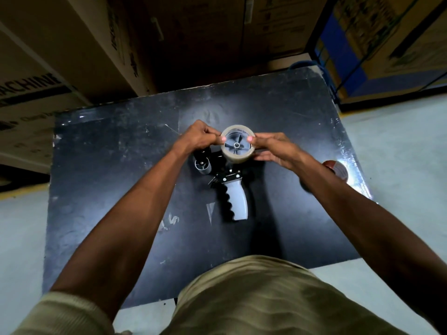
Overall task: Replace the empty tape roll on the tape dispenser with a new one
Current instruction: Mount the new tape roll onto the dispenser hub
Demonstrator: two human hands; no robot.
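The person is standing at a black table (96, 165) and is seating the new tape roll (238, 147) on the grey hub (236, 145) of the tape dispenser (227, 180). The dispenser is lying on its side near the middle of the table, a little toward the far edge, with its grey handle (237, 201) pointing toward the near edge. The roll is sitting on top of the hub, with the spokes showing through its core.

To do this step well, I think both hands should be pressing evenly on opposite sides of the roll, so that it is going down straight and not tilting on the hub. It is also wise to check the winding direction before pushing fully, because I cannot tell from here which way the tape is unrolling.

The left hand (198, 139) is pinching the left rim of the roll, with its fingers curled closely. The right hand (273, 147) is holding the right rim, its thumb lying on the top face and its fingers reaching under the side.

A second roll, reddish brown (337, 169), is lying near the right edge of the table, partly hidden behind the right forearm.
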